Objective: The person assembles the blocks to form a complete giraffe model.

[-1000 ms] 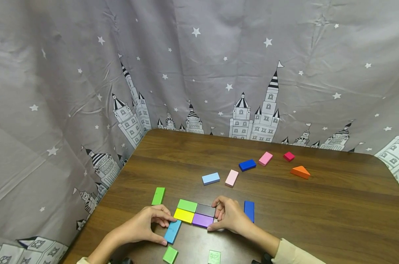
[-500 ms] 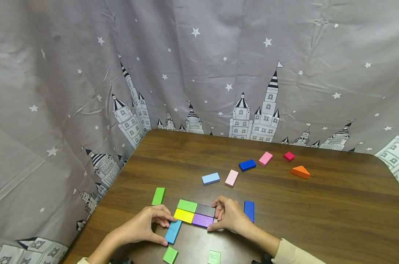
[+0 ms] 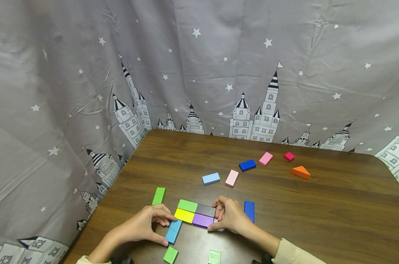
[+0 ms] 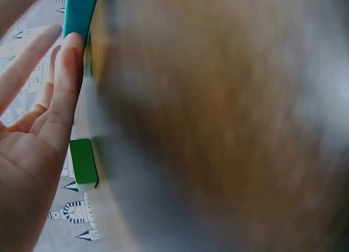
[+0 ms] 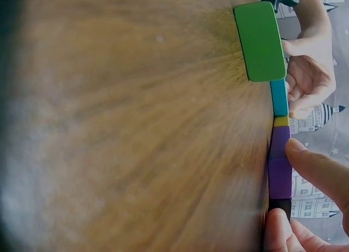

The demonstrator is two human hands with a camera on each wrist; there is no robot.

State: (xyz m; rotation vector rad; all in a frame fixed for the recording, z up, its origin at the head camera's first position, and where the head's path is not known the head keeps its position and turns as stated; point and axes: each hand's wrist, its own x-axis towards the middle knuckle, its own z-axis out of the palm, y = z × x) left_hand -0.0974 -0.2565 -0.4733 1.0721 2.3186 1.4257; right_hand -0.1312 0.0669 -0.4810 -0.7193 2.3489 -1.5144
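Observation:
In the head view my left hand (image 3: 146, 224) pinches a light blue rectangular block (image 3: 174, 231) by its ends, thumb at the near end, index finger at the far end. The block's far end lies against a yellow block (image 3: 184, 216). This one sits in a flat two-by-two group with a green block (image 3: 187, 205), a dark grey block (image 3: 205, 210) and a purple block (image 3: 202, 220). My right hand (image 3: 229, 214) grips the group's right end, thumb on the purple block, fingers by the grey one. The right wrist view shows the thumb touching the purple block (image 5: 281, 178).
Near the table (image 3: 318, 212) front lie two small green blocks (image 3: 170, 255). A green block (image 3: 158, 195) is left, a dark blue block (image 3: 249, 211) right. Pink, blue, red and orange blocks (image 3: 300, 172) lie farther back. A grey curtain (image 3: 199, 73) hangs behind.
The light blue block has shifted very slightly to the right with my left hand. My right hand stays at the group's right end.

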